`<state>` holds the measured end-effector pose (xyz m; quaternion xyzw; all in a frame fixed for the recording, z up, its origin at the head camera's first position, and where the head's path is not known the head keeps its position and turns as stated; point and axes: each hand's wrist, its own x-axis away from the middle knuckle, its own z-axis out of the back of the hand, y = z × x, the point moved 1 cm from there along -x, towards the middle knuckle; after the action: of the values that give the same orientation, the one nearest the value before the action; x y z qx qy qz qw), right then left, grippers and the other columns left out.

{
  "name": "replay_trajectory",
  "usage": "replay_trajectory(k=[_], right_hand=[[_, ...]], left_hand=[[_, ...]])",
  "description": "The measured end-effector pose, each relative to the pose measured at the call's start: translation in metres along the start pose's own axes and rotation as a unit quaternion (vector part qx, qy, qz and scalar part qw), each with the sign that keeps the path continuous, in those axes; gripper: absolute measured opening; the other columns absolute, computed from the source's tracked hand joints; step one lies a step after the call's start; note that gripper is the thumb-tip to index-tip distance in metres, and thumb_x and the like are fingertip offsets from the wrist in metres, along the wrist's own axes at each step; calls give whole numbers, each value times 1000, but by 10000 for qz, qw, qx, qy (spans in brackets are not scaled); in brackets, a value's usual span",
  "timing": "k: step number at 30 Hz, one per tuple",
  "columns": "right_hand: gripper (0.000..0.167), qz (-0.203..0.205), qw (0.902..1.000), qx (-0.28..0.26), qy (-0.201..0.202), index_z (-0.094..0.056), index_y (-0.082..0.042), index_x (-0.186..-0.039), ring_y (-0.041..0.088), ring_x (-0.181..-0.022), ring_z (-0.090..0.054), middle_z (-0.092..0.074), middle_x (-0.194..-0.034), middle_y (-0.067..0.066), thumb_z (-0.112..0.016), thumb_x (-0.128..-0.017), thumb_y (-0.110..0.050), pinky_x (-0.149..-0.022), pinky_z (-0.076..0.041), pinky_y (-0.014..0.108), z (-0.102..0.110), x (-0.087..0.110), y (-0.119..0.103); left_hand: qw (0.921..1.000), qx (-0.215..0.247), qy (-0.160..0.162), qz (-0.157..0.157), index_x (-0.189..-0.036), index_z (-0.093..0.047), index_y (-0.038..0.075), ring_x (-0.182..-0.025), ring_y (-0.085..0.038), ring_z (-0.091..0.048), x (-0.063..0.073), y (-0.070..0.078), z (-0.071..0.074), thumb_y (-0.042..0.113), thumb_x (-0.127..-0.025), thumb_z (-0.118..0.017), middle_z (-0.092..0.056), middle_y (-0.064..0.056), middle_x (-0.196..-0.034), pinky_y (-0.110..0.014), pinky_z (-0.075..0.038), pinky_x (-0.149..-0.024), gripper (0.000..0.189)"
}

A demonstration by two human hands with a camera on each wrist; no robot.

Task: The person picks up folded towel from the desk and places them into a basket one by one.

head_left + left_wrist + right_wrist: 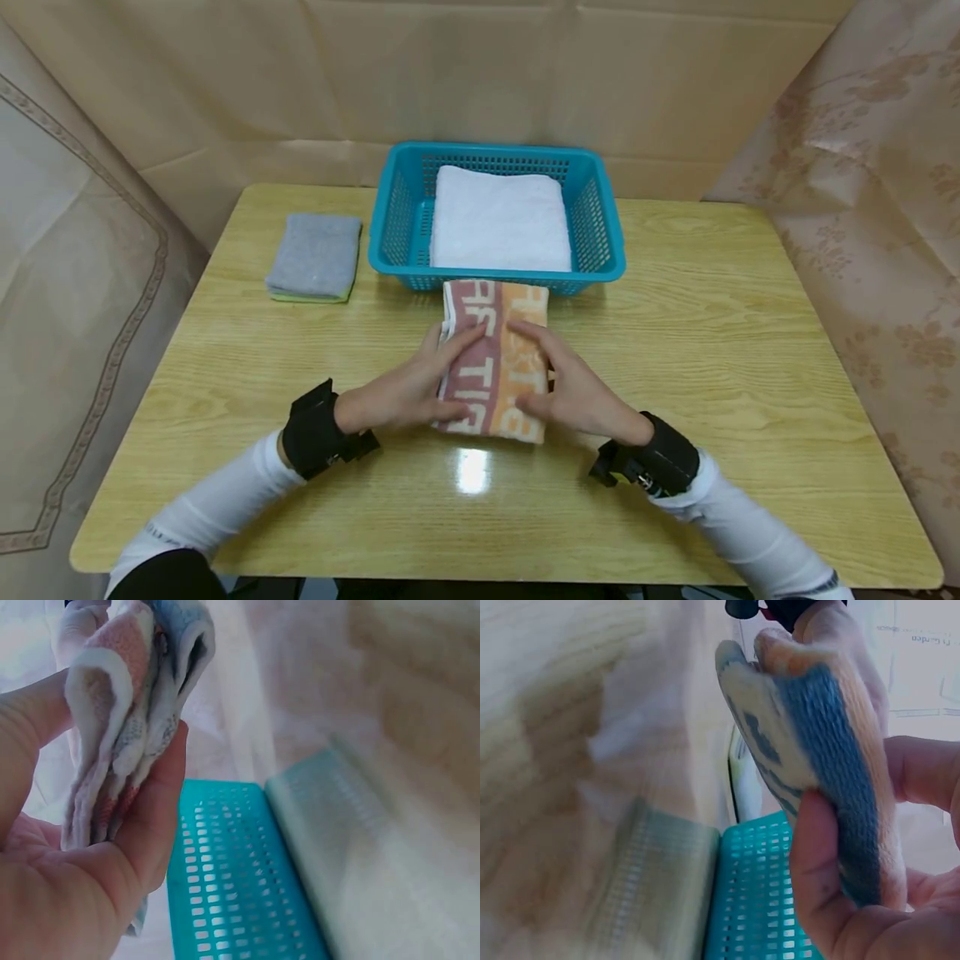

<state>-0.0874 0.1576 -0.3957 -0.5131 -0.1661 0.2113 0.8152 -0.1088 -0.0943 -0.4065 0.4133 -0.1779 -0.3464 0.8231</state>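
A folded towel (491, 375) with mauve and orange bands and pale lettering is held between both hands in the head view, just in front of the basket. My left hand (408, 387) grips its left side; my right hand (585, 392) grips the right side. In the left wrist view, thumb and fingers pinch the stacked, looped layers of the towel (124, 750). Seen from the right wrist, fingers lie against a blue and cream underside of the towel (840, 757), the thumb against its orange face.
A teal plastic basket (495, 150) with perforated sides stands at the table's back edge. Inside it lies a folded white towel (498, 221). Left of the basket sits a folded grey cloth (315, 254) with a green lower edge, on the wood-grain table (720, 375).
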Motion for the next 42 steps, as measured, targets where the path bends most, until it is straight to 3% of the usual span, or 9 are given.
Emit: replay_trajectory(k=[5,10,22,28,34,38,42], right_hand=[[78,321,9990,-162,282,-33,-12,-152,31,-113,-56,-33,-150,13,-69,-86,7,-83,-55,35,6,-7,-2],[73,614,9959,75,662,-37,-7,-149,30,-112,-53,-34,-150,14,-70,-85,8,-79,-53,31,11,-14,-2],[68,710,9902,492,1094,-44,-9,-149,27,-104,-50,-38,-142,16,-69,-87,4,-75,-48,32,30,-35,-8],[53,605,9888,620,1217,-56,-7,-141,25,-86,-49,-45,-130,19,-68,-89,2,-67,-44,26,38,-47,-6],[49,631,9874,570,1337,-59,-6,-138,27,-89,-52,-48,-125,20,-67,-90,1,-69,-47,29,48,-59,-7],[47,706,9846,690,1441,-60,-4,-136,24,-84,-46,-48,-118,19,-65,-90,3,-67,-41,29,55,-67,-7],[45,785,9815,865,1516,-60,-2,-135,22,-79,-39,-49,-113,19,-63,-90,3,-66,-34,28,63,-75,-8]], left_hand=[[9996,-80,211,-176,-161,-13,18,-130,-32,-33,-7,2,10,11,-84,-80,-7,-20,-153,-40,-47,-100,102],[9982,-209,414,-375,-161,-12,17,-132,-32,-29,-15,4,19,6,-83,-80,-3,-19,-154,-38,-48,-98,104],[9919,-663,810,-726,-160,-16,10,-129,-33,-27,-44,2,36,-2,-78,-77,-1,-23,-153,-36,-51,-91,102],[9911,-748,845,-709,-160,-17,11,-121,-34,-35,-57,1,47,-2,-78,-75,-10,-26,-147,-35,-52,-85,101],[9904,-854,786,-755,-159,-19,10,-125,-35,-31,-69,-1,59,-1,-81,-73,-8,-26,-148,-36,-51,-86,96],[9879,-914,815,-947,-156,-27,4,-126,-38,-30,-77,-1,67,-1,-82,-71,-11,-29,-147,-39,-49,-89,87],[9903,-784,769,-849,-156,-27,2,-128,-38,-28,-89,0,73,-5,-82,-69,-8,-29,-149,-40,-48,-92,85]])
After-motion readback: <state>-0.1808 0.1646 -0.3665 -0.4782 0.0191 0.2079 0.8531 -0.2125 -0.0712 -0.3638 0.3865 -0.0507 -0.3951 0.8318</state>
